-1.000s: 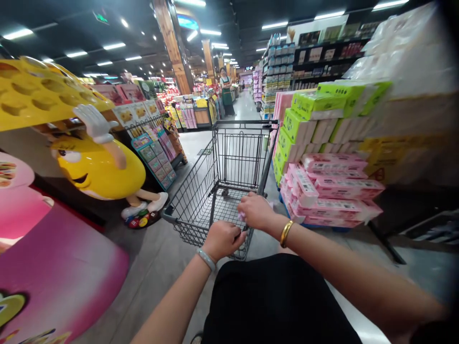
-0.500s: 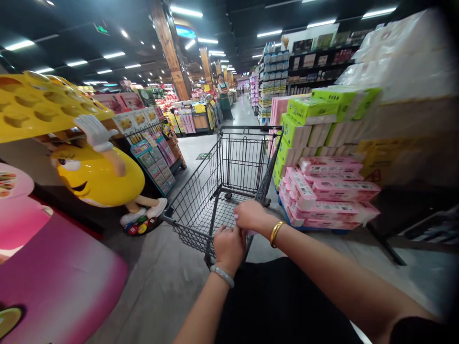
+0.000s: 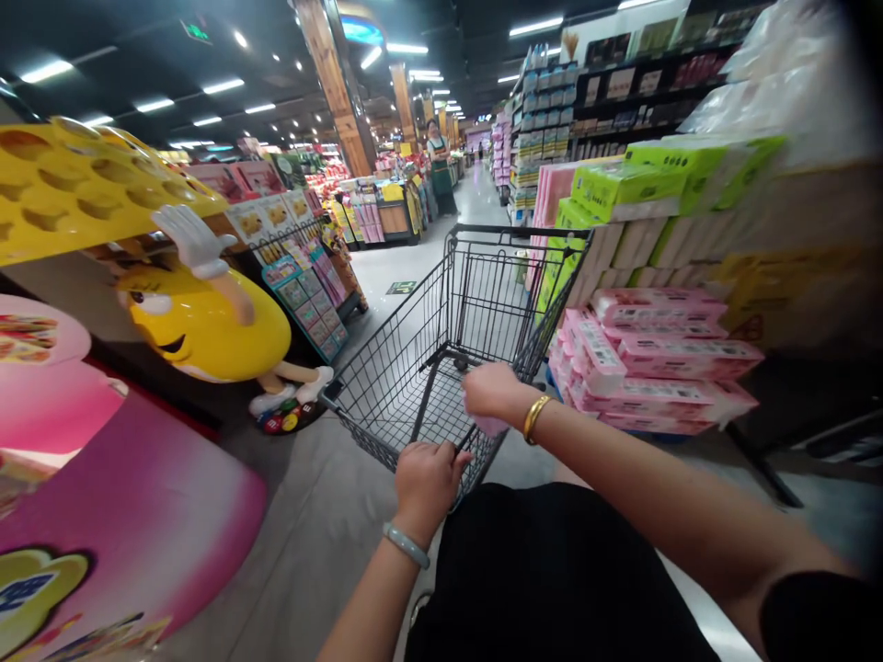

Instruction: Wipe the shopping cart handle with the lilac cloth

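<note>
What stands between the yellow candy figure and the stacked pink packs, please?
In the head view, the wire shopping cart stands between the yellow figure and the pink packs; the left hand grips its handle.

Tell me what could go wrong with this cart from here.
The cart has its right front corner close beside the stacked pink packs; it may clip them.
The yellow mascot's feet sit near its left rear corner; a swerve could catch them.
The right hand seems to hold a pink item, so the left hand steers mostly alone.
</note>
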The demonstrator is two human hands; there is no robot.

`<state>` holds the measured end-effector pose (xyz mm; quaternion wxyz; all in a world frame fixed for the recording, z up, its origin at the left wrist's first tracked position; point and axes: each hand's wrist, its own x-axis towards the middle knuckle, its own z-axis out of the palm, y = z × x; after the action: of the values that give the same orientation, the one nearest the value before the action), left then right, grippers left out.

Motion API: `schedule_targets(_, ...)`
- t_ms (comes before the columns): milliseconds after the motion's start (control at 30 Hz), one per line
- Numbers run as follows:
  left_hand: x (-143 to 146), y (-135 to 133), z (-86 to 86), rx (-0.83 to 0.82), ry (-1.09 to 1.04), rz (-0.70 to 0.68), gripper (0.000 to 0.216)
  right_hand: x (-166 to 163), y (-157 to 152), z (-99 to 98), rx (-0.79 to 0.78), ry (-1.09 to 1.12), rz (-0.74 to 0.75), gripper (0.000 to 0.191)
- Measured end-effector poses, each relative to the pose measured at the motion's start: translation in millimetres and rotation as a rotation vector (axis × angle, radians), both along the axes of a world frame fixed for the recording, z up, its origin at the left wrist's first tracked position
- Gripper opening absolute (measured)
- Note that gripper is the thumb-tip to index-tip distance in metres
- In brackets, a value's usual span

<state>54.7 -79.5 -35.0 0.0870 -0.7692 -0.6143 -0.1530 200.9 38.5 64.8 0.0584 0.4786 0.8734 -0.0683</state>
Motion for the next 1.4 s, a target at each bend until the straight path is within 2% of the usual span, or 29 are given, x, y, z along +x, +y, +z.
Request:
schedule_targets(100,-10.4,-4.2,0.5,-0.005,0.0,-0.01,0.046,-11.8,1.6,3.3,-0.051,-0.002,0.004,0.029)
schedule_targets(233,-27.4,-9.0,2.3,-0.022,-0.016,-0.043,0.045,-35.5,-14.7,1.2,-0.219,0.078,0.142,0.028)
schedule_targets(300,-34.2,-12.9,5.2,-0.039,-0.015,-0.054,0.044,-37.3,-16.3,1.1,-0.298,0.096,0.173,0.025)
schedule_targets(400,-38.0,-20.1,13.1,-0.101,0.005,-0.051,0.042,-28.1,-9.0,2.6,-0.357,0.078,0.128,0.022)
schedule_targets(533,-28.8,-27.5,29.4,-0.255,0.042,0.032,0.043,-24.7,-10.7,-2.1,-0.363,0.072,0.087,0.024)
schedule_targets(667,-9.2,-25.2,44.7,-0.343,0.016,0.209,0.048,-25.4,-15.2,-12.4,-0.447,0.134,0.185,0.027)
schedule_targets(733,1.1,-19.3,47.8,-0.354,-0.042,0.236,0.05,-17.8,-5.4,-13.6,-0.395,0.118,0.184,0.025)
schedule_targets(800,10.0,-11.2,46.6,-0.347,-0.108,0.239,0.052,-10.1,8.3,-12.1,-0.303,0.043,0.125,0.023)
schedule_targets(867,16.0,-3.3,41.6,-0.302,-0.17,0.223,0.055,-8.7,18.0,-10.8,-0.307,-0.031,0.094,0.022)
schedule_targets(1033,14.3,2.3,24.3,-0.139,-0.204,0.134,0.071,-24.3,21.9,-15.5,-0.589,-0.075,0.219,0.016)
schedule_targets(1167,7.8,-2.3,24.3,-0.272,-0.144,0.072,0.073,-17.5,37.6,-13.6,-0.603,-0.109,0.18,0.022)
schedule_targets(1267,7.9,-2.4,29.2,-0.367,-0.147,0.092,0.074,-9.6,43.0,-11.8,-0.61,-0.128,0.148,0.022)
schedule_targets(1400,12.3,2.7,30.9,-0.364,-0.19,0.1,0.079,-0.9,36.9,-14.2,-0.78,0.078,0.249,0.031)
